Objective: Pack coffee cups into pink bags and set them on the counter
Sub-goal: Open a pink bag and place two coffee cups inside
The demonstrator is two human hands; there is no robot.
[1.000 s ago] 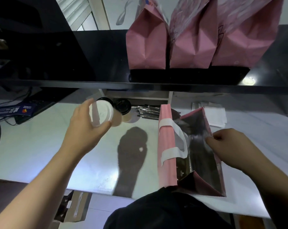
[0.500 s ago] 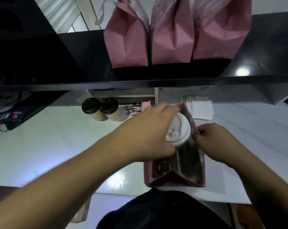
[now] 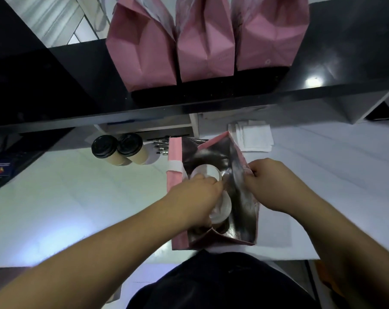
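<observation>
An open pink bag (image 3: 175, 197) with a silver lining stands on the white table in front of me. My left hand (image 3: 198, 197) reaches down into it and grips a white-lidded coffee cup (image 3: 221, 208). A second white-lidded cup (image 3: 205, 171) stands deeper in the bag, just beyond my fingers. My right hand (image 3: 271, 181) pinches the bag's right edge and holds the mouth wide. Two black-lidded cups (image 3: 117, 149) stand together on the table at the left. Three packed pink bags (image 3: 205, 41) stand in a row on the black counter.
The black counter (image 3: 323, 63) runs across the view above the white table (image 3: 55, 208). A stack of white napkins (image 3: 253, 137) lies behind the open bag. Wrapped straws (image 3: 161, 146) lie left of the bag's far end. Dark electronics (image 3: 3, 166) sit at the far left.
My left hand carried the white-lidded cup from the left of the table over the bag and lowered it inside. My right hand stayed on the bag's right edge.
</observation>
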